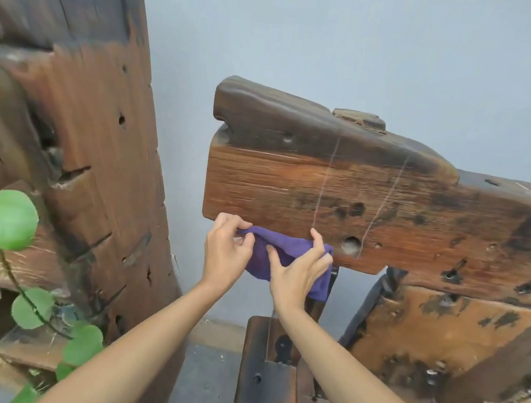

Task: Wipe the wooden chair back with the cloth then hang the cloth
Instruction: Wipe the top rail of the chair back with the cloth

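The wooden chair back (354, 189) is a thick, rough, dark-stained plank with holes and cracks, running from the centre to the right edge. A purple cloth (281, 250) hangs at its lower left edge, bunched and drooping below the plank. My left hand (227, 250) pinches the cloth's left end between thumb and fingers. My right hand (298, 267) lies over the cloth's right part, fingers spread, fingertips touching the plank's lower face. The cloth's bottom is partly hidden behind my right hand.
A tall weathered wooden slab (80, 155) stands at the left, with green leaves on a vine (2, 218) in front of it. The chair's seat planks (263, 376) lie below. A pale grey wall (334, 41) is behind.
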Demonstrator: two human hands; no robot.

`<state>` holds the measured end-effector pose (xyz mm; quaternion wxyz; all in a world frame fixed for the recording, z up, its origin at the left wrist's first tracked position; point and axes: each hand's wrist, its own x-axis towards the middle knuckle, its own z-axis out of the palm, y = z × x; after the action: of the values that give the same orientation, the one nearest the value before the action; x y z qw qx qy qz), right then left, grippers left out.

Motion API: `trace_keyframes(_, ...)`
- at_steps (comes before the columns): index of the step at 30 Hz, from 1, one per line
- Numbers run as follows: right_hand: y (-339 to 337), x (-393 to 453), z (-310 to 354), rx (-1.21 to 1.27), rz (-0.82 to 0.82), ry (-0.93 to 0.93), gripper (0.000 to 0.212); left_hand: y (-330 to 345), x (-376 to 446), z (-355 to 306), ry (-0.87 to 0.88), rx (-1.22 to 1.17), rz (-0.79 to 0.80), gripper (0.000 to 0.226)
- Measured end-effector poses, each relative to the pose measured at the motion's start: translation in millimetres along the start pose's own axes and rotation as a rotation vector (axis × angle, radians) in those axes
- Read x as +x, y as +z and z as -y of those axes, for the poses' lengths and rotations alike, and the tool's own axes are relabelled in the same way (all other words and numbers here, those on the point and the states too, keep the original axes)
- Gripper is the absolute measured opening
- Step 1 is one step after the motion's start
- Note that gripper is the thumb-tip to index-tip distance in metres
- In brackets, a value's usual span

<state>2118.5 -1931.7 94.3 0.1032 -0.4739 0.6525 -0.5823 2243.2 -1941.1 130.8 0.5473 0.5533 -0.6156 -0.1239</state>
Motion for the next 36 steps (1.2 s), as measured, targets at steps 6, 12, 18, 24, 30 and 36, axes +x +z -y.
trace_keyframes(6,32.0,3.3,61.5,0.022,0.017,-0.309,0.066,-48.7,46.9,-1.2,-0.046,-0.14,-0.243,0.011)
trace_keyframes(12,4.1,45.9,77.3,-0.04,0.005,-0.488,0.084,-30.6,44.3,-31.0,0.04,-0.274,-0.156,0.012)
trace_keyframes(18,-63.3,83.9,17.4,-0.206,-0.069,-0.488,0.091,31.7,17.4,-68.6,0.218,-0.215,0.116,0.015)
trace_keyframes(24,-133.5,115.0,-39.7,-0.238,-0.217,-0.321,0.092,71.6,16.6,-122.8,0.351,-0.085,0.272,0.01)
trace_keyframes(30,-157.2,104.9,-68.6,0.022,-0.267,-0.106,0.082,99.5,-8.5,-147.7,0.372,-0.06,0.339,0.014)
trace_keyframes(36,-160.0,116.0,-62.3,0.268,-0.347,-0.028,0.088,99.3,-6.8,-141.3,0.292,-0.151,0.335,0.008)
